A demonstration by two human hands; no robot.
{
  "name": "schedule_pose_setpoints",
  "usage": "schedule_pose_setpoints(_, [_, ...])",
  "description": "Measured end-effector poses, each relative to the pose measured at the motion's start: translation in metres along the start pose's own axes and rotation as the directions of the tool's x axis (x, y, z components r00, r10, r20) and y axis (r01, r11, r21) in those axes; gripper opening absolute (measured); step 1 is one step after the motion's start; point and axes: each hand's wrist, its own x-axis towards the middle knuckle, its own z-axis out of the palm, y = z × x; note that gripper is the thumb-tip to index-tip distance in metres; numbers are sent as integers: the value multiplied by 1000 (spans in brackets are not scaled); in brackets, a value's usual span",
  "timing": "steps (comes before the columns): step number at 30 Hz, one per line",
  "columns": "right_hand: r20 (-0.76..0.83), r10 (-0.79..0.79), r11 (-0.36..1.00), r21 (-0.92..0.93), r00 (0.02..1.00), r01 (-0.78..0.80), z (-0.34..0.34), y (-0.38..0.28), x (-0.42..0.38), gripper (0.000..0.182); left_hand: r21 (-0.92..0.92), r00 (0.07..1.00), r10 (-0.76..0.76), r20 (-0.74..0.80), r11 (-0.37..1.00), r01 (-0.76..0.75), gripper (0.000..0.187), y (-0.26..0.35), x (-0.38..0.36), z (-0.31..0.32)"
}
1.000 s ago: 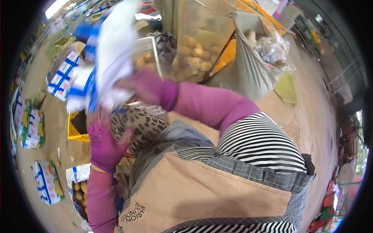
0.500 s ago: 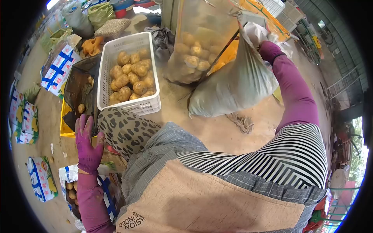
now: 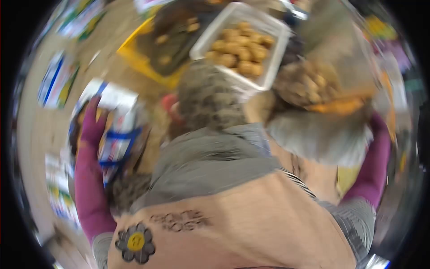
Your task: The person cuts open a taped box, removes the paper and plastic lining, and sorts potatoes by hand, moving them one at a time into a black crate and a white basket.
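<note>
My left hand (image 3: 93, 124), in a purple glove, is over a white and blue bag (image 3: 117, 101) whose mouth shows brown potatoes. Its fingers and thumb stand apart with nothing in them; blur hides whether it touches the bag. At the far right, my gloved right hand (image 3: 377, 122) is at the upper edge of a pale grey-green sack (image 3: 320, 138) and appears closed on it, though motion smears the fingers. A white crate (image 3: 277, 58) of potatoes (image 3: 242, 50) stands ahead of my leg.
A yellow crate (image 3: 134, 39) with a dark liner (image 3: 172, 47) and a few potatoes sits left of the white crate. Beside the sack stands a clear bag of potatoes (image 3: 309, 83). More printed bags (image 3: 57, 80) lie on the floor at the left.
The view has swung left and down, so the crates now appear farther up and right. My left hand has moved from beside the yellow crate to the white and blue bag.
</note>
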Motion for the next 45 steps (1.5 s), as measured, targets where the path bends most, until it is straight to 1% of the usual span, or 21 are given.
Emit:
schedule_pose_setpoints(4, [-263,-223,939,199,939,279,-83,-82,60,42,150,857,-493,-152,845,513,42,-88,-105,-51])
schedule_pose_setpoints(5, [-315,-267,901,253,911,352,-108,-124,61,42,114,635,-762,-125,625,772,52,-94,-129,-53])
schedule_pose_setpoints(6, [-349,-318,848,312,881,430,-127,-174,54,42,500,564,-806,180,568,653,48,-107,-136,-63])
schedule_pose_setpoints(9, [-290,-602,577,487,744,656,-156,-352,7,42,720,500,-848,176,458,521,50,-83,-159,-54])
schedule_pose_setpoints(11, [-321,-848,237,484,423,842,-165,-500,-58,40,806,465,-871,160,387,448,58,-65,-162,-61])
schedule_pose_setpoints(15, [-240,-969,-216,712,-58,668,-134,-736,-184,35,708,348,-938,-7,241,664,68,-67,-194,-98])
schedule_pose_setpoints(18, [-232,-920,-357,828,-315,433,-90,-880,-266,39,752,542,-840,-34,336,568,70,-89,-227,-94])
schedule_pose_setpoints(20, [-216,-888,-406,785,-406,468,-76,-941,-316,38,713,502,-863,-55,318,625,70,-92,-231,-102])
schedule_pose_setpoints(22, [-235,-868,-476,641,-437,602,-29,-999,-330,38,631,438,-899,0,340,698,70,-83,-225,-122])
schedule_pose_setpoints(24, [-168,-954,-294,683,-248,669,-39,-1003,-341,38,570,660,-741,-123,492,659,71,-123,-268,-106])
schedule_pose_setpoints(25, [-320,-912,-386,451,-257,805,-35,-1004,-334,38,538,741,-644,-187,564,626,72,-146,-294,-97])
schedule_pose_setpoints(29, [-55,-989,-145,88,-141,985,-49,-991,-244,37,5,670,-690,-276,696,718,72,-219,-332,-66])
schedule_pose_setpoints(30, [-474,-830,-260,-139,-295,956,-12,-994,-204,45,9,646,-721,-250,665,746,73,-225,-327,-65])
schedule_pose_setpoints(32, [-314,-949,-78,257,7,963,-6,-986,-154,59,11,582,-788,-200,592,806,77,-225,-314,-72])
schedule_pose_setpoints(34, [-238,-971,13,16,16,1000,-5,-978,-155,59,276,470,-852,-231,406,871,77,-206,-270,-78])
schedule_pose_setpoints(36, [-409,-912,-76,77,-38,994,39,-994,-145,52,408,366,-880,-304,227,884,74,-182,-229,-80])
schedule_pose_setpoints(37, [-500,-864,-123,103,-55,987,68,-1005,-143,49,443,419,-812,-407,226,868,76,-201,-234,-68])
schedule_pose_setpoints(40, [-159,-979,42,465,130,884,139,-1027,-156,38,403,361,-777,-516,151,903,78,-218,-224,-76])
schedule_pose_setpoints(43, [115,-991,-30,258,-62,966,100,-1029,-182,29,481,477,-688,-548,207,852,79,-239,-233,-88])
schedule_pose_setpoints(44, [-85,-987,-149,174,-135,973,70,-1025,-181,24,501,426,-777,-462,168,849,83,-238,-230,-94])
schedule_pose_setpoints(45, [-49,-999,-29,181,-21,983,28,-1026,-196,22,522,362,-851,-379,126,844,87,-236,-219,-100])
